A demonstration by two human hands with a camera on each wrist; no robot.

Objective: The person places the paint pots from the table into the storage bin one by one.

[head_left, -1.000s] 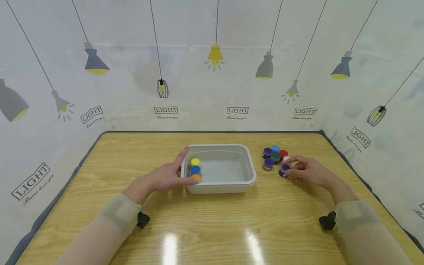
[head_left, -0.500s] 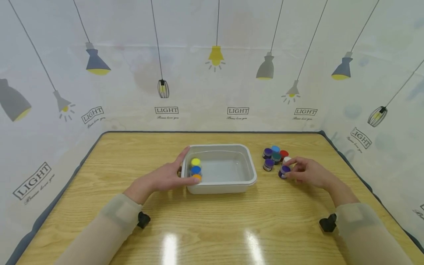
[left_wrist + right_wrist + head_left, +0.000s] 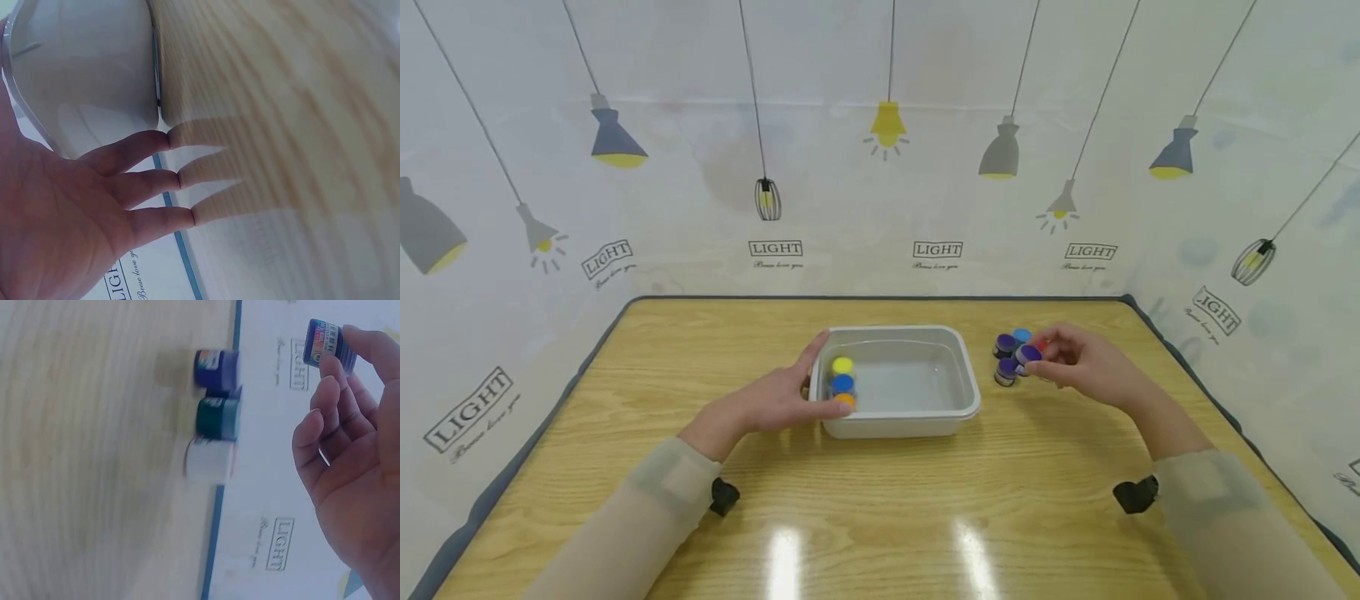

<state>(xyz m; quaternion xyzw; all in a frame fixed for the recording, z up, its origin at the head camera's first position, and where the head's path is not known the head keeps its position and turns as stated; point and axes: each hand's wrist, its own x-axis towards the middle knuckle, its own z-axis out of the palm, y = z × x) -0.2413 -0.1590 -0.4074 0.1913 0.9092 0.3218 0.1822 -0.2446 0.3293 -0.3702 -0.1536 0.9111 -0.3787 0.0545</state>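
Observation:
A small paint jar with a purple lid (image 3: pixel 1028 357) is pinched between thumb and fingers of my right hand (image 3: pixel 1086 365), lifted off the table; the right wrist view shows this labelled jar (image 3: pixel 325 345) raised. My left hand (image 3: pixel 775 398) rests at the left end of the white tray (image 3: pixel 966 367), thumb over its near rim. In the left wrist view, straight fingers (image 3: pixel 153 181) of that hand reach down to the table beside the tray wall (image 3: pixel 106 75). Inside the tray stand jars with yellow (image 3: pixel 842 366), blue (image 3: pixel 843 384) and orange (image 3: pixel 845 402) lids.
Right of the tray, several more jars stand clustered, including purple-lidded ones (image 3: pixel 1005 345) and a light-blue-lidded one (image 3: pixel 1022 335). The right wrist view shows a green jar (image 3: pixel 217 418) and a white jar (image 3: pixel 209 460). A printed curtain (image 3: pixel 850 200) surrounds the wooden table (image 3: pixel 880 500).
My right hand has picked the purple-lidded jar up from the near side of the cluster and moved it up and to the left. The left hand and tray have stayed put.

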